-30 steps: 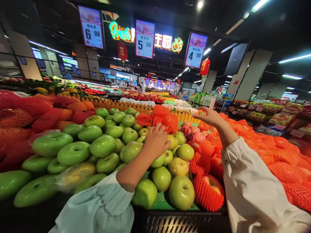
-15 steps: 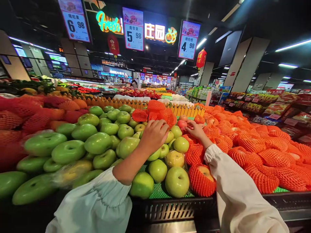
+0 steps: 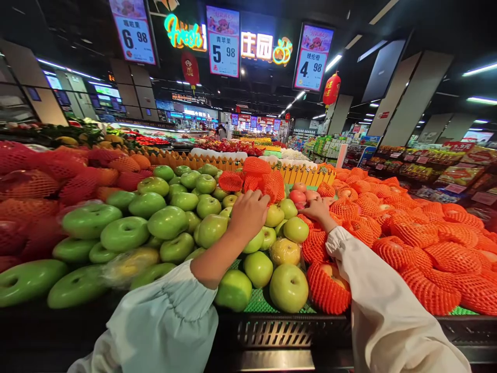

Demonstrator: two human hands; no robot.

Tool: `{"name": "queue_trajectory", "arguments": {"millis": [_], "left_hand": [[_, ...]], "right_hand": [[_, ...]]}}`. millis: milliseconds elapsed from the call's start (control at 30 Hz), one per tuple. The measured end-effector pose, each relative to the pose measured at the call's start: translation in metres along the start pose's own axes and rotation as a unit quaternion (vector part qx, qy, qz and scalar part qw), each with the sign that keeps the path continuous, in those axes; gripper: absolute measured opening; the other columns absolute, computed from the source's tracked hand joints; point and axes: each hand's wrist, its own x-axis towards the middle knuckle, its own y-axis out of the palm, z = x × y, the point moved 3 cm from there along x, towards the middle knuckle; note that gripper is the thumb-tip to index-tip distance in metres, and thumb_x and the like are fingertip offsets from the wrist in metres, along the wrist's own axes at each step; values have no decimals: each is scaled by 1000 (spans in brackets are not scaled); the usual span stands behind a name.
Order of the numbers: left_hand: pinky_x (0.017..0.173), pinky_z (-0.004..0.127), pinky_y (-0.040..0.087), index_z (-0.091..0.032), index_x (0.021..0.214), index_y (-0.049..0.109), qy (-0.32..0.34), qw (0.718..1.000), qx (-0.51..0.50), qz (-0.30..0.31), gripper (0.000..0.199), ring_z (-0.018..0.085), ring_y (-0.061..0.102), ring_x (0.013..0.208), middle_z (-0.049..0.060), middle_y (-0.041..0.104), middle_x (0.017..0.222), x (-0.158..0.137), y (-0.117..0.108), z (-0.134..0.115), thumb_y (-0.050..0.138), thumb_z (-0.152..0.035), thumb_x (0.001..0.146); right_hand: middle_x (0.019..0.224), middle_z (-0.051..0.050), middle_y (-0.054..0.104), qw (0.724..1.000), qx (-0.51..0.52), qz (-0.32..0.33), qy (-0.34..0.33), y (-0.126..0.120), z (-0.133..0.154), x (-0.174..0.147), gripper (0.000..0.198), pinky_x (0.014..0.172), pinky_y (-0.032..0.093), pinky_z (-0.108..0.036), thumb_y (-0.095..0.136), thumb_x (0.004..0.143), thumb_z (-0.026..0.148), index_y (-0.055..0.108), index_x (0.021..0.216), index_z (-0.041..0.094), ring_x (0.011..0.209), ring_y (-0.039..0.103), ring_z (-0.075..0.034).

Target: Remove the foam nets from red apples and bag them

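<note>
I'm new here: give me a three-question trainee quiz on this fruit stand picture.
1. True or false: the left hand rests on the green apples.
2. The right hand reaches among: A bananas, B red apples beside orange foam nets, C bottles?
3. What price shows on the middle hanging sign?

Key: 1 true; 2 B; 3 5.98
</note>
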Motion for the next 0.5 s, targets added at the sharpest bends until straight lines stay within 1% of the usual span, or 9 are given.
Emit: {"name": "queue_trajectory", "arguments": {"millis": [67,100,167,233,333,400,433,467,500], "left_hand": [[85,42,49,-16,102,71,7,1000,1,-19,16,29,57,105,12,63,110,0,-1,0,57,-22,96],[87,42,49,-16,101,71,12,999,-3,-32,15,29,56,108,12,62,114,0,-1,0,58,-21,95],[91,43,49,-16,97,72,20,997,-18,-67,13,30,53,112,12,59,121,-1,-2,-1,61,-20,93],[94,43,49,-15,95,73,24,992,-42,-118,13,30,51,114,14,56,122,-2,-4,-1,60,-20,94],[92,39,51,-16,93,73,18,966,-87,-243,17,25,53,107,13,54,114,-5,-11,-2,57,-21,96],[86,34,52,-17,94,73,6,939,-117,-323,18,21,54,97,12,53,104,-9,-18,-1,57,-23,96],[84,32,52,-17,94,72,2,928,-130,-348,17,19,55,92,10,53,99,-10,-20,-1,57,-24,96],[83,32,52,-16,95,71,3,923,-141,-358,16,18,56,90,10,54,96,-10,-22,-1,57,-25,96],[84,32,52,-16,94,69,7,923,-150,-354,15,18,57,90,9,56,95,-10,-22,-1,56,-24,96]], "right_hand": [[154,-26,33,1000,-9,1,25,-1,2,0,72,120,30,-50,76,70,63,69,116,8,147,29,-43],[156,-26,31,999,-10,4,35,-1,3,-1,73,121,29,-51,77,68,63,69,117,9,148,27,-44],[153,-24,35,999,-6,8,43,-3,5,-2,70,120,30,-53,79,66,62,71,113,11,145,30,-44],[148,-23,40,999,2,2,46,-5,6,-4,65,118,33,-51,81,64,60,72,105,11,141,35,-43],[144,-23,41,999,17,-32,40,-10,6,-8,62,118,35,-46,82,64,59,70,99,9,138,37,-40],[142,-22,41,997,29,-63,40,-14,4,-12,67,119,34,-45,80,65,62,67,104,9,137,37,-38],[142,-21,41,995,45,-84,40,-16,3,-15,70,119,35,-44,80,66,63,65,109,10,137,38,-37],[142,-20,41,991,72,-107,40,-19,2,-17,72,119,35,-43,80,66,62,64,113,10,136,39,-35],[143,-20,40,985,105,-133,37,-22,2,-20,73,119,36,-41,80,66,60,62,115,10,136,40,-34]]}}
